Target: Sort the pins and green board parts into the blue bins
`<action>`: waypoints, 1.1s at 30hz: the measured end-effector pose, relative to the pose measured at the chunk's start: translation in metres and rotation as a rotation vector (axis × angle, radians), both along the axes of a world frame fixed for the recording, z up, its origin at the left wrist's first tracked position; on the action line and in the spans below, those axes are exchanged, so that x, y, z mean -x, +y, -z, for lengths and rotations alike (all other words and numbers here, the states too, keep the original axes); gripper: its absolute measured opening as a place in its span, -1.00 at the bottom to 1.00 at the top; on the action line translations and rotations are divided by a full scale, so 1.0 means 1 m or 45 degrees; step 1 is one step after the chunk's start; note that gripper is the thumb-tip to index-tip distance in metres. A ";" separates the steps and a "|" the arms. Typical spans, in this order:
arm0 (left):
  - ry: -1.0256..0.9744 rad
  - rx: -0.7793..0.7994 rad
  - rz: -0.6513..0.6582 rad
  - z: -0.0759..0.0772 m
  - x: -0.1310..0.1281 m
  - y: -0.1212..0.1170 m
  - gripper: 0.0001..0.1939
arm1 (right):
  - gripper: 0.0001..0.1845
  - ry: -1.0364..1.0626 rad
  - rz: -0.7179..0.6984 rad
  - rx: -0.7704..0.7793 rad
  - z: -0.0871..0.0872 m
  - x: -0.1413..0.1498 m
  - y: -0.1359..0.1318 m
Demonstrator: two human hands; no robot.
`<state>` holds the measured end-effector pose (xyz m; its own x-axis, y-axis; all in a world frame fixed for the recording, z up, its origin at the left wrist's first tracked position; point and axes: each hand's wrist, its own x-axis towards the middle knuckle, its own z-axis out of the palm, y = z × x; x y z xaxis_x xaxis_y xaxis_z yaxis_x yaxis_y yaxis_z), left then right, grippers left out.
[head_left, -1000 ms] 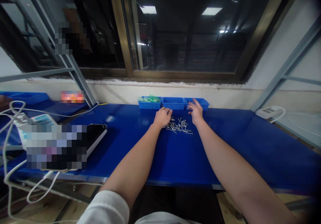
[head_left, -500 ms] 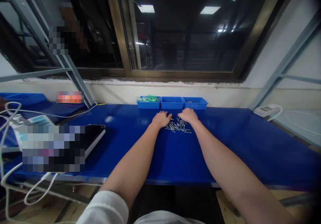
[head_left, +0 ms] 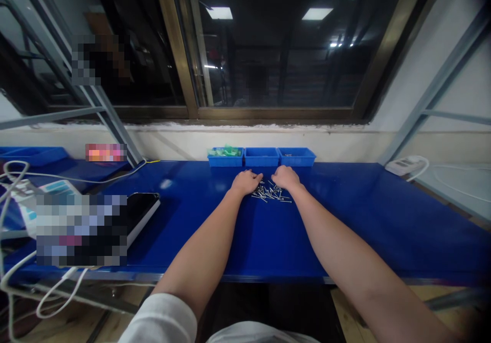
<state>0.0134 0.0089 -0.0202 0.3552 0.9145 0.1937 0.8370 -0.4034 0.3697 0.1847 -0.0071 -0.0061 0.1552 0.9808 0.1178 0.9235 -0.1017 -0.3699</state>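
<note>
A loose pile of thin silver screws or nails lies on the blue tabletop; they are too small to tell which. At the pile's left edge rests my left hand, palm down, its fingers spread and its thumb toward the metal pieces. My right hand is at the pile's upper right, fingers curled and thumb drawn in. Whatever its fingertips pinch is hidden. Just beyond the hands stand three blue bins: the left bin has green and clear packets, the middle bin shows nothing inside, and the right bin holds a few small metal pieces.
At left, a dark flat device lies partly blurred out, with white cables around it. A white power strip sits at the far right. Grey metal posts rise at both sides before the window.
Both hands stay by the pile, with only slight finger movement. The whole view has shifted a little; the bins and pile look unchanged.
</note>
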 end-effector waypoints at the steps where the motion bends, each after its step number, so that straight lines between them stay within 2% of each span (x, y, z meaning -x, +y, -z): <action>1: -0.007 -0.020 0.009 0.000 0.000 0.000 -0.48 | -0.70 0.010 -0.001 -0.005 0.001 0.000 0.000; 5: -0.011 -0.144 0.021 -0.001 -0.001 -0.001 -0.50 | -0.76 0.081 -0.040 -0.100 0.004 0.000 0.003; 9: -0.078 -0.309 0.038 -0.004 -0.002 -0.003 -0.63 | -0.75 0.268 -0.149 -0.449 0.005 0.000 0.007; 11: -0.112 -0.379 0.038 -0.006 -0.003 -0.005 -0.62 | -0.75 0.405 -0.263 -0.528 0.007 0.001 0.009; 14: -0.125 -0.474 0.051 -0.009 -0.004 -0.007 -0.64 | -0.81 0.553 -0.494 -0.474 0.011 0.003 0.012; 17: -0.107 -0.532 0.093 -0.011 -0.004 -0.009 -0.69 | -0.80 0.649 -0.591 -0.431 0.015 0.005 0.015; 23: -0.104 -0.523 0.232 -0.011 -0.005 -0.009 -0.81 | -0.66 0.589 -0.579 -0.390 0.011 0.005 0.012; 33: -0.290 -0.426 0.247 -0.010 -0.007 -0.009 -0.76 | -0.44 0.546 -0.481 -0.441 0.006 0.007 0.005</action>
